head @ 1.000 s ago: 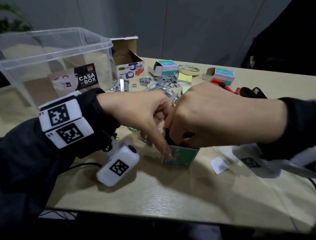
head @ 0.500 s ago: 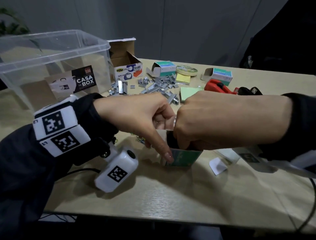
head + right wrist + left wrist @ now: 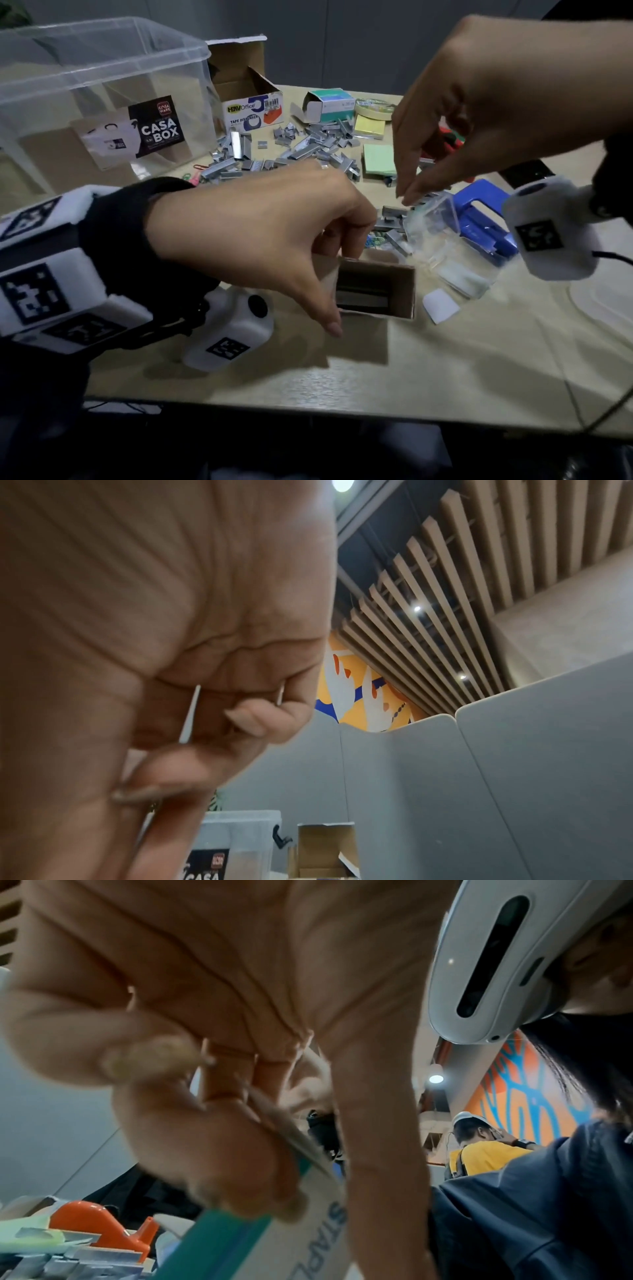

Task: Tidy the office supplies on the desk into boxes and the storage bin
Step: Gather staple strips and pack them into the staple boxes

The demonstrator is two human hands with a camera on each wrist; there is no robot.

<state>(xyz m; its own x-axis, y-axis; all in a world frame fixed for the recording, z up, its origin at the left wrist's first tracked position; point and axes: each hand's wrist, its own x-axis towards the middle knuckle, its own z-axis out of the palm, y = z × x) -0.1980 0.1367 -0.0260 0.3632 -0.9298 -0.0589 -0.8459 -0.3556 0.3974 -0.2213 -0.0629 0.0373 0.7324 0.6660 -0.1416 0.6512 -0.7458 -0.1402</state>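
Two hands work over the counter (image 3: 445, 370). The left hand (image 3: 260, 233) grips a small staple box (image 3: 394, 291), thumb down its near wall and fingers (image 3: 337, 236) curled over the far wall, so the open top faces up with grey staple strips lying inside. The right hand (image 3: 479, 102) hovers above and beyond the box, its fingers (image 3: 406, 192) drawn together and pointing down just above a few loose staples (image 3: 394, 214) beside a clear plastic case (image 3: 442, 240). Whether anything is already pinched there cannot be told.

The step in hand looks like gathering another strip for the box. To do it well, the right fingers should take a strip by its long sides, keep it level and lower it flat beside the strips already in place, while the left hand keeps the box upright and steady. The strips look brittle, so a hard squeeze could break one.

Beyond the left fingers, the storage bin (image 3: 102, 68) carries a label reading "CASA BOX". A cardboard box (image 3: 253, 102) beside it reads "HBW Office" and "TAPE DISPENSER". From the left wrist, the held box shows part of a word, "STAPL". More staples (image 3: 308, 147) lie scattered beyond both hands, near sticky notes (image 3: 378, 159).
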